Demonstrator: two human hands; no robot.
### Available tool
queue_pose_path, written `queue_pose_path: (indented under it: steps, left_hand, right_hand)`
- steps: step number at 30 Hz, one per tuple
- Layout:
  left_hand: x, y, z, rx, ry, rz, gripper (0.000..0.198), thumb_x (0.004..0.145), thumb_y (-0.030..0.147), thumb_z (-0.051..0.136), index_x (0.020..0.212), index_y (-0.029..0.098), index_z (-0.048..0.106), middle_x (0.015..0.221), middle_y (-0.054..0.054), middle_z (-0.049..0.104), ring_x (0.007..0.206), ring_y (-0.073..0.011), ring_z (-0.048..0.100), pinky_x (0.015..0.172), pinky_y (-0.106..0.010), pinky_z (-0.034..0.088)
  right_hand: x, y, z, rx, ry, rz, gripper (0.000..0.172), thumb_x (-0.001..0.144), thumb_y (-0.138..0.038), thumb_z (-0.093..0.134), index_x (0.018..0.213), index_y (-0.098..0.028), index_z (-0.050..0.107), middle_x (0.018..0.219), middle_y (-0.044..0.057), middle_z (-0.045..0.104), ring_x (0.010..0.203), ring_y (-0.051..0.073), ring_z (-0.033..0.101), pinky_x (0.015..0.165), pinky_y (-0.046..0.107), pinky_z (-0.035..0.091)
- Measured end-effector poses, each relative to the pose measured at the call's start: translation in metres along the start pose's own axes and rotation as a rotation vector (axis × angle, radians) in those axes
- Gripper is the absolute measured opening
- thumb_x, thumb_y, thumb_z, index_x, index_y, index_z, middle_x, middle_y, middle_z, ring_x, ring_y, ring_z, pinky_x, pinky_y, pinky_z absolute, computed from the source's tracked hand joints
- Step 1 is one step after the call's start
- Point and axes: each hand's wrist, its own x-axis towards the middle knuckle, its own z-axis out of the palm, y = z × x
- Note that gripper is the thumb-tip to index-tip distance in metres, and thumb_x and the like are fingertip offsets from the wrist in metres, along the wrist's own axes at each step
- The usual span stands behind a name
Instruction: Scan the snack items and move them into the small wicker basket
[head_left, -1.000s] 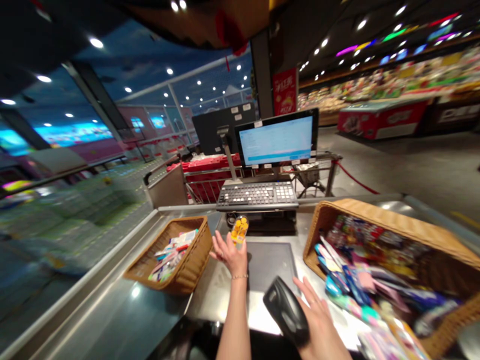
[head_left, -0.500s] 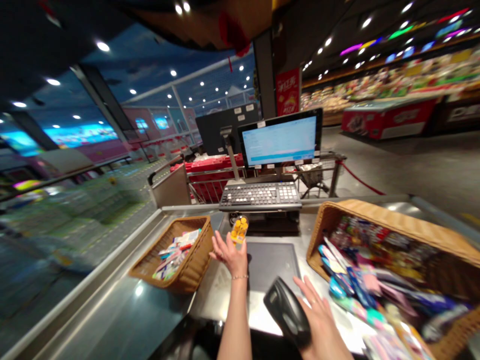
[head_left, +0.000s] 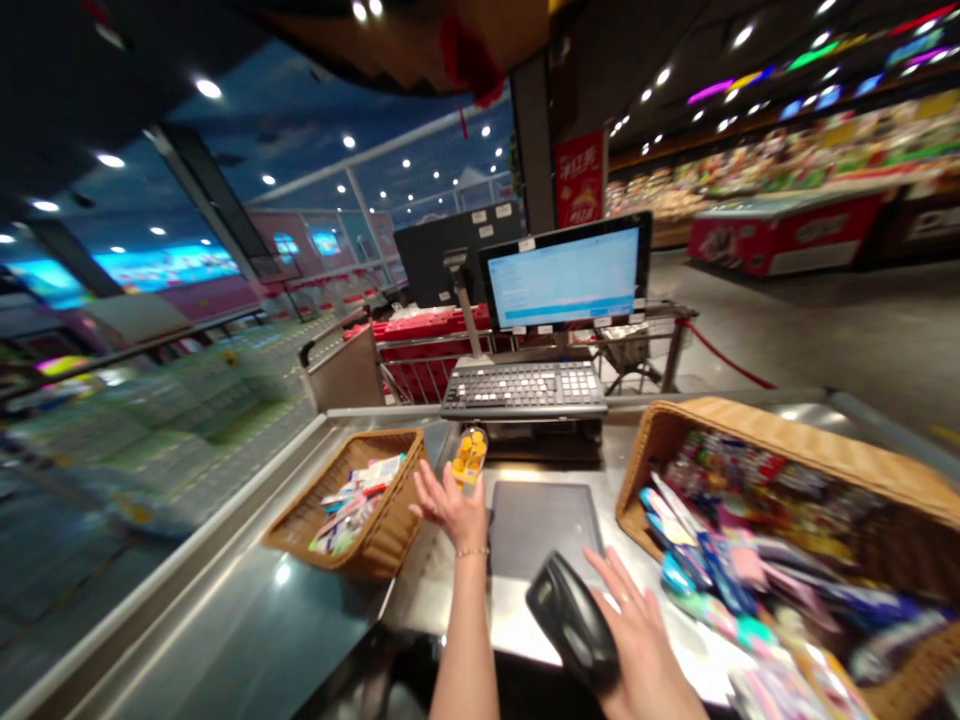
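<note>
A small clear pack with yellow pieces inside [head_left: 470, 456] sits between the thumb and forefinger of my left hand [head_left: 454, 512], whose other fingers are spread. It is just in front of the keyboard's left end. To the left of this hand stands a wicker basket [head_left: 382, 530] with several small packets in it. My right hand [head_left: 637, 630] is at the black handheld barcode scanner [head_left: 574, 620], with the scanner's lower end against the palm and the fingers stretched out alongside. The thumb is hidden. Between the hands, a dark grey flat pad [head_left: 546, 525] lies on the metal counter.
A larger wicker basket [head_left: 757, 420], full of packaged goods, stands at the right. The keyboard [head_left: 525, 388] and a lit monitor [head_left: 568, 278] are at the back of the counter. Behind them is a shopping cart [head_left: 637, 345].
My left hand has shifted slightly left with the yellow pack, closer to the left basket. My right hand and the scanner stay nearly in place.
</note>
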Motion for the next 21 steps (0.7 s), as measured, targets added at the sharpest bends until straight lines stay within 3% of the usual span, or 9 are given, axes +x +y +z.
queue_pose_path:
  steps: [7, 15, 21]
  left_hand:
    - [0.005, -0.002, -0.005, -0.008, 0.01, -0.012, 0.047, 0.084, 0.046, 0.063, 0.12, 0.015, 0.065, 0.155, -0.023, 0.038, 0.146, -0.0398, 0.025, 0.117, -0.067, 0.009]
    - [0.008, -0.01, -0.006, 0.018, 0.059, -0.019, 0.047, 0.084, 0.049, 0.063, 0.118, 0.017, 0.066, 0.15, -0.023, 0.044, 0.144, -0.0396, 0.029, 0.116, -0.067, 0.011]
    - [0.01, -0.015, -0.008, 0.043, 0.05, -0.014, 0.048, 0.085, 0.048, 0.061, 0.119, 0.014, 0.065, 0.151, -0.024, 0.041, 0.145, -0.0391, 0.027, 0.116, -0.067, 0.012]
  right_hand:
    - [-0.001, 0.0, 0.005, 0.014, 0.019, 0.019, 0.057, 0.071, -0.015, 0.057, 0.127, -0.021, 0.063, 0.162, 0.012, 0.034, 0.153, 0.04, 0.015, 0.116, 0.074, 0.025]
    - [-0.001, 0.002, 0.008, 0.047, 0.028, 0.01, 0.044, 0.072, -0.021, 0.057, 0.115, -0.022, 0.067, 0.161, 0.013, 0.037, 0.153, 0.04, 0.018, 0.117, 0.074, 0.022]
    - [0.0, 0.012, 0.02, -0.009, 0.032, -0.029, 0.051, 0.071, -0.026, 0.062, 0.122, -0.02, 0.065, 0.16, 0.016, 0.035, 0.152, 0.041, 0.019, 0.116, 0.074, 0.024]
